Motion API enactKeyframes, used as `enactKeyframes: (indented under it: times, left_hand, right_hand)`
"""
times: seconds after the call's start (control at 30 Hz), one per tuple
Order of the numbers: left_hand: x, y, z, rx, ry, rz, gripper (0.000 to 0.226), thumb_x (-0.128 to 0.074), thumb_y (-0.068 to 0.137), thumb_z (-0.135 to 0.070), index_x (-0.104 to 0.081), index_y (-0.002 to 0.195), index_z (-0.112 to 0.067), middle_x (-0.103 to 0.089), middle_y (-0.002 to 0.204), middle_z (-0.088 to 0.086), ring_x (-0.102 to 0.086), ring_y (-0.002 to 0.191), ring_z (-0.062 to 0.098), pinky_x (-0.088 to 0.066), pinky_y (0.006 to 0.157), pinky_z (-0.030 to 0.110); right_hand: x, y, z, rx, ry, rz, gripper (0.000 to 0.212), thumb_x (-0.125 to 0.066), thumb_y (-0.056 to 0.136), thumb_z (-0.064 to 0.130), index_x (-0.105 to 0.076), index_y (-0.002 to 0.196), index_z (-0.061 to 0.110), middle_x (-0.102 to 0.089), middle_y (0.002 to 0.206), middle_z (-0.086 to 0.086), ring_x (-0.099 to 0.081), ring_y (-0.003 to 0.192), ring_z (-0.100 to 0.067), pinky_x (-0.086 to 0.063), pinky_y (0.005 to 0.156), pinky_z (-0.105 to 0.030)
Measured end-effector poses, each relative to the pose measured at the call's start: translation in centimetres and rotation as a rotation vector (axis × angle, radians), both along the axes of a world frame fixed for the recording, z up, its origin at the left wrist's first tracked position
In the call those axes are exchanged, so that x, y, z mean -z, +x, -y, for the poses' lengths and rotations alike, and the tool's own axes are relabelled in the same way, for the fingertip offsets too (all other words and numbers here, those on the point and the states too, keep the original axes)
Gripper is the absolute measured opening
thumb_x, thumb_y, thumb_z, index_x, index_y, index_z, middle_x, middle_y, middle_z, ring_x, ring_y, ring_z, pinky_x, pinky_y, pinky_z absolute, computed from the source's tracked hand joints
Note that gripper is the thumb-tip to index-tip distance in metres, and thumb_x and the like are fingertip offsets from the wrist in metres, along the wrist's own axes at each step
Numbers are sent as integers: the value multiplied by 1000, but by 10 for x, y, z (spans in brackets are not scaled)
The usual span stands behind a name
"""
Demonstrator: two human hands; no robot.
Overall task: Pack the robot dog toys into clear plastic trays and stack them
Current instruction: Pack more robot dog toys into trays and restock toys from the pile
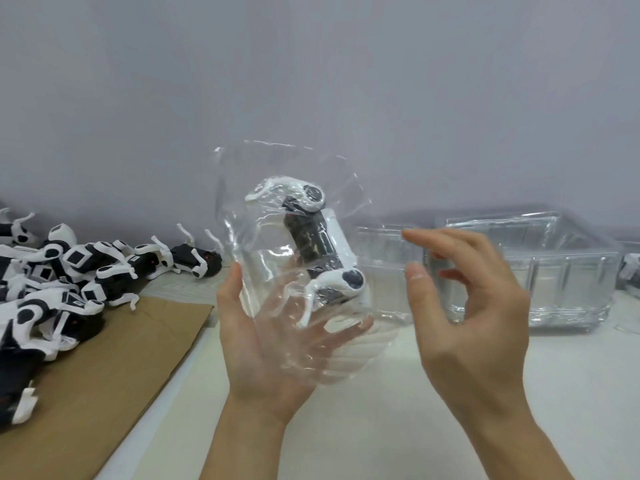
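One black-and-white plastic robot dog toy (320,244) sits inside one clear moulded plastic tray (277,209), and both are held up in the air above the white tabletop (381,427). The left hand (273,337) supports the tray from beneath, palm up, its fingers showing through the clear plastic and its thumb up along the tray's left edge. The right hand (474,306) hangs just right of the tray without touching it, its fingers loosely bent and spread, holding nothing.

Left of the held tray lies one heap of loose black-and-white robot dog toys (62,282); they overlap too much for an exact count, though well over ten show. The heap rests partly on one flat sheet of brown cardboard (114,368), which lies on the tabletop.

Right of the held tray, behind the right hand, stands one stack of clear plastic trays (568,271); the number of layers cannot be told. Between that stack and the held tray, one more clear tray (381,251) lies on the tabletop. A plain grey wall (311,81) stands behind everything.
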State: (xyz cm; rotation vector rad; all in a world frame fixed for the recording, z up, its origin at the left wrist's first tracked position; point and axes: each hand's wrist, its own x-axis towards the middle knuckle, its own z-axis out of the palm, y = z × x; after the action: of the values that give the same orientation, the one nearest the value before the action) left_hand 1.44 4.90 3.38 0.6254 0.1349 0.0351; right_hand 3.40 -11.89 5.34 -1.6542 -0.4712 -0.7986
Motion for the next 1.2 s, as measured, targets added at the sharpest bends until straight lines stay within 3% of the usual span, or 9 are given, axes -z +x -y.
enactKeyframes:
  times: [0.1,0.23,0.4,0.57,0.7,0.8,0.9,1.03,1.2]
  left_hand:
    - [-3,-4,4,54,103,53,80,-66,74,-70,-67,129,-13,-65,130,18,-66,111,43,-56,78,52]
    - [-1,-4,2,77,56,46,80,-79,63,-65,-70,124,-15,-71,115,11,-71,97,32,-57,75,44]
    - [2,-1,-1,96,69,43,84,-78,65,-66,-65,131,-16,-66,120,10,-68,97,31,-55,77,45]
    - [3,-2,-1,96,87,57,85,-81,57,-66,-70,125,-16,-72,110,10,-72,84,28,-57,68,42]
    - [3,-4,0,101,145,41,87,-82,53,-67,-72,123,-17,-71,120,12,-72,97,31,-58,72,44]
    - [3,-5,0,90,173,38,84,-81,53,-66,-74,119,-17,-73,113,11,-73,91,29,-59,69,42]
    - [2,-4,-1,92,204,42,84,-78,58,-67,-70,125,-17,-72,118,10,-71,94,28,-56,85,44]
    - [0,-6,1,111,276,66,84,-76,59,-70,-70,125,-17,-71,121,9,-72,96,23,-58,81,38]
    - [-2,-8,5,168,275,111,82,-80,63,-63,-69,126,-10,-66,129,20,-68,113,33,-59,79,38]
  right_hand:
    - [-8,-6,-10,-60,-136,43,19,-69,83,17,-74,100,24,-66,95,13,-62,95,-11,-43,82,-16]
    - [-8,-9,-16,-165,-193,17,15,-75,79,11,-79,91,19,-67,86,12,-63,82,-6,-44,75,-10]
    - [-9,-7,-12,-218,-212,-26,15,-79,77,13,-80,90,21,-68,86,14,-66,83,-5,-46,74,-10]
    - [-10,-7,-11,-224,-231,-32,18,-82,76,9,-80,90,21,-67,84,14,-64,81,-3,-45,74,-9]
    - [-10,-7,-9,-219,-248,-51,19,-84,75,9,-80,87,24,-64,76,14,-63,77,-8,-43,70,-10]
    - [-11,-7,-6,-231,-247,-63,17,-83,75,11,-80,84,25,-64,74,14,-63,76,-9,-43,69,-9]
    - [-13,-7,-5,-229,-191,-52,10,-73,80,16,-78,83,24,-66,73,14,-65,76,-8,-43,69,-9]
    - [-15,-7,-7,-150,-38,-27,19,-69,84,19,-73,97,32,-69,79,16,-67,75,-9,-48,69,-12]
    - [-17,-8,-10,-88,36,24,33,-69,86,19,-68,113,38,-69,80,14,-67,73,-8,-47,71,-8]
